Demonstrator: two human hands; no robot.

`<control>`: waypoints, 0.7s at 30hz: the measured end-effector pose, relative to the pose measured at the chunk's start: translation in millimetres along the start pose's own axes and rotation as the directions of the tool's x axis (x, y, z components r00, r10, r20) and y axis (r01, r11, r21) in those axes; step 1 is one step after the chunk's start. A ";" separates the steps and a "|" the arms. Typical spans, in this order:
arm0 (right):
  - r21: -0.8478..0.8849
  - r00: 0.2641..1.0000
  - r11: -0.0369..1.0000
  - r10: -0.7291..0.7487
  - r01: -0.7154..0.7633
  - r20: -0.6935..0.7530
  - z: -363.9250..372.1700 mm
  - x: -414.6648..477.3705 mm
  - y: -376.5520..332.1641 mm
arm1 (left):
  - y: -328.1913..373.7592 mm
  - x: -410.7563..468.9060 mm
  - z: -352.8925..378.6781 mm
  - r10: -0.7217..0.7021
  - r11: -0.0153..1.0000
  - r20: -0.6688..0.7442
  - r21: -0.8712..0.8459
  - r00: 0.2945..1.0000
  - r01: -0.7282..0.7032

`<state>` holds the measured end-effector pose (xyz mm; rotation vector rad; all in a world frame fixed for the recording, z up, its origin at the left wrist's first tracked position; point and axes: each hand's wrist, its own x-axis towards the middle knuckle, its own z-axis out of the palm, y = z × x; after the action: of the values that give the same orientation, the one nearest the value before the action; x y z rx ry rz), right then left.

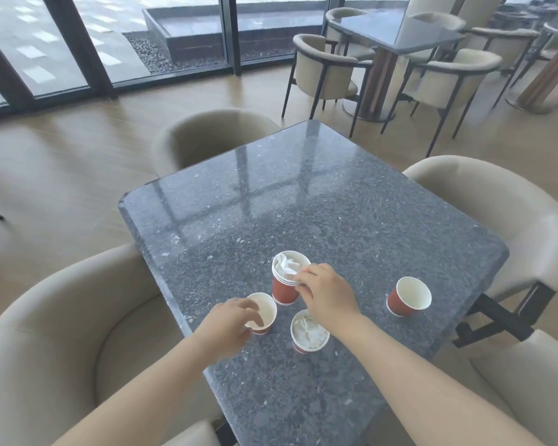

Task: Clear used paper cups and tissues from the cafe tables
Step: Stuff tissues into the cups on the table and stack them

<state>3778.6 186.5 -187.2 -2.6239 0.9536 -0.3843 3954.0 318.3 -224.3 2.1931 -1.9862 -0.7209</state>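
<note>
Cup stack, red paper, on grey table toward its 6 o'clock edge; crumpled tissue in the top cup. Right hand curls its fingers round the rim, gripping.
Empty cup, 7 o'clock of cup stack: left hand holds it, fingers curled over its rim.
Tissue cup (white wad inside), 5 o'clock of cup stack, untouched.
Lone cup, 3 o'clock, well apart, empty.
</note>
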 end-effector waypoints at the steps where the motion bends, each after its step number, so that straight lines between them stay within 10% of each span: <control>1: 0.026 0.999 0.999 -0.022 0.022 -0.035 -0.9 2.4 -3.4 | -1.4 -2.3 -2.8 -0.014 1.000 -0.041 -0.016 0.999 0.013; 10: 0.084 0.949 0.949 -0.295 0.305 -0.114 14.0 4.8 -36.3 | -7.5 -22.5 -22.1 -0.258 0.958 -0.228 -0.186 0.939 0.218; 21: -0.103 0.857 0.950 -0.214 0.294 0.469 53.3 1.4 -22.8 | 8.0 -27.2 -9.8 -0.254 0.955 -0.127 -0.187 0.959 0.228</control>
<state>3811.5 213.1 -226.8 -2.8125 0.5011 0.2663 3949.6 340.9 -205.2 2.3328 -1.5425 -0.7006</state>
